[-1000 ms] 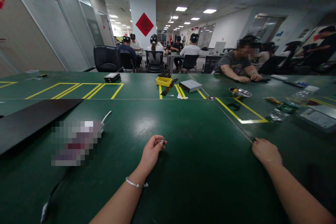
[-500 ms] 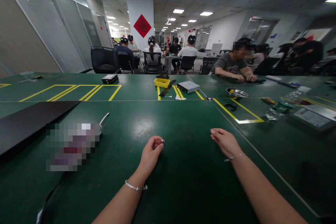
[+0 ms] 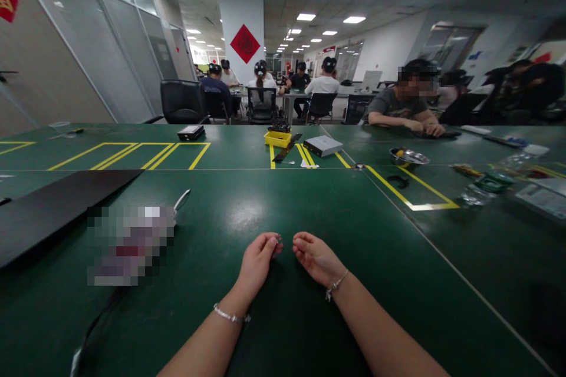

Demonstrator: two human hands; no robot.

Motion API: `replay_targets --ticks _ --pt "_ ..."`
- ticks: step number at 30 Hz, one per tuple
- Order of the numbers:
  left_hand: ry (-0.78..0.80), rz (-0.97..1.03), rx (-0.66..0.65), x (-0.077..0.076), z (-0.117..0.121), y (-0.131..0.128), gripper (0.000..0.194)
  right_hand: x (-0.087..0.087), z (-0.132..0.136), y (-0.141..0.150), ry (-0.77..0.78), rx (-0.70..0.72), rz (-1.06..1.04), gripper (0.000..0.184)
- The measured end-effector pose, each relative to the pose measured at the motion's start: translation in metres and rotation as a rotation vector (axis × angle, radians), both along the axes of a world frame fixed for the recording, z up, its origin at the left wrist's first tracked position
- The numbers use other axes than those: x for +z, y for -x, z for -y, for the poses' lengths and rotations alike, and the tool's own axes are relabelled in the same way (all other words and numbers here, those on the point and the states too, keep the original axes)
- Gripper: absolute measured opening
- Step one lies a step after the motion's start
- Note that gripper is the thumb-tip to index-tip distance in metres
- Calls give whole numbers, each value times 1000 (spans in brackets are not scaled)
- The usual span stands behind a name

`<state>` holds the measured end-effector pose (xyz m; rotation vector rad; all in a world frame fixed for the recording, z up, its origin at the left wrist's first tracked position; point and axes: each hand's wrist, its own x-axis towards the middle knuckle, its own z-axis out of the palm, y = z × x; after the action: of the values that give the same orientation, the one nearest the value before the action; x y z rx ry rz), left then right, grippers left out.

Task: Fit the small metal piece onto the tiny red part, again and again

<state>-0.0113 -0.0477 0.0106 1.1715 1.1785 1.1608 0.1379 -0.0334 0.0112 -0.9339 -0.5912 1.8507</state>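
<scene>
My left hand (image 3: 257, 260) rests on the green table (image 3: 309, 206) with its fingers curled, pinching a tiny shiny metal part (image 3: 278, 240) at the fingertips. My right hand (image 3: 315, 258) lies just to its right, fingers curled inward, its fingertips a short gap from the small part. Whether the right hand holds anything is not visible. Both wrists wear thin bracelets.
A black flat panel (image 3: 62, 200) lies at the left, a blurred-out object (image 3: 130, 242) with a white cable beside it. Farther off are a yellow bin (image 3: 276, 138), a grey box (image 3: 322, 145) and a metal bowl (image 3: 408, 156). A person (image 3: 400, 107) sits across right; others sit behind.
My right hand has slid left across the table from the far right until it lies beside my left hand. The left hand has stayed put with the small part.
</scene>
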Motion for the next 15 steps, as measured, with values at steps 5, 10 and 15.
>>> replay_targets --ticks 5,10,15 --pt "-73 38 26 -3 -1 0 19 -3 -1 -2 -17 5 -49 19" --pt "-104 -33 42 -5 -1 0 21 -1 3 -2 7 78 -42 28" --pt "-134 -202 37 -2 1 0 17 1 3 -3 -35 86 -65 23"
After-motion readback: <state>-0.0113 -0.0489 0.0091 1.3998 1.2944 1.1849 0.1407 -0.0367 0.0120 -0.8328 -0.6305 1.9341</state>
